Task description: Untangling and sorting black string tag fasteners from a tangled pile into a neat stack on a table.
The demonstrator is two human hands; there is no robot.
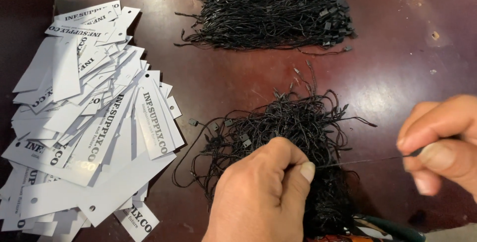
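The right hand (pixel 442 140) pinches the end of a thin black string (pixel 362 161) between thumb and forefinger; the left hand (pixel 263 192) pinches its other end, fist closed, so the string runs taut between them. The left hand rests on a loose tangle (pixel 293 122) of black strings on the dark table (pixel 397 73). Farther back lies a neat bundle (pixel 273 13); at left, a heap of white tags (pixel 84 122).

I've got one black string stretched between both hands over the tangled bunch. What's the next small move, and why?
Probably keep drawing the right hand rightward while the left hand pins the tangled bunch. The string is taut between the fingers, but its far end seems still buried in the bunch.
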